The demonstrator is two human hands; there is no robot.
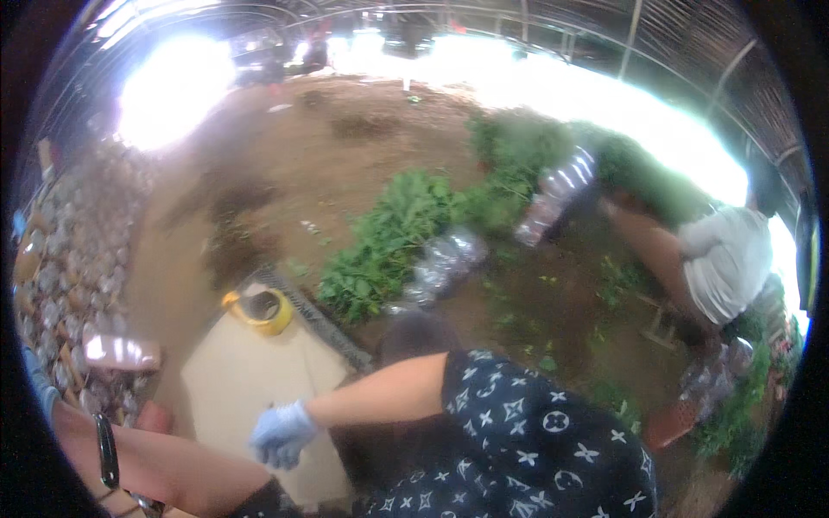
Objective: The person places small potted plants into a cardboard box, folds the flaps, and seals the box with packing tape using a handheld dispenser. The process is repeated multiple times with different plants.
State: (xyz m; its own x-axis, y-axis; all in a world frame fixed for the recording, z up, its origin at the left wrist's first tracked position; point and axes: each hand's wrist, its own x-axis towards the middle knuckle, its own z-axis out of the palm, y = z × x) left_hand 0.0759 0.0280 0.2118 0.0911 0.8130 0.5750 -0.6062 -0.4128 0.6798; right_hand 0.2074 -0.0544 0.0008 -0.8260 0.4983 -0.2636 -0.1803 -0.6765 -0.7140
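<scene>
My right hand, in a light blue glove, hangs over a flat tan board. Its fingers curl inward; whatever may be inside them is hidden. A roll of yellow tape lies on the far part of the board, apart from the hand. My left arm, with a black wristband, reaches out to the left. At the picture's rim my left hand shows only partly, in a blue glove, its fingers not visible. Nearest to it are a shiny clear pack and many small wrapped bundles.
A dark crate edge borders the board. Beyond it, leafy green plants lie heaped beside rows of clear plastic packs. At the right another person in a light shirt bends low near a red-brown basket.
</scene>
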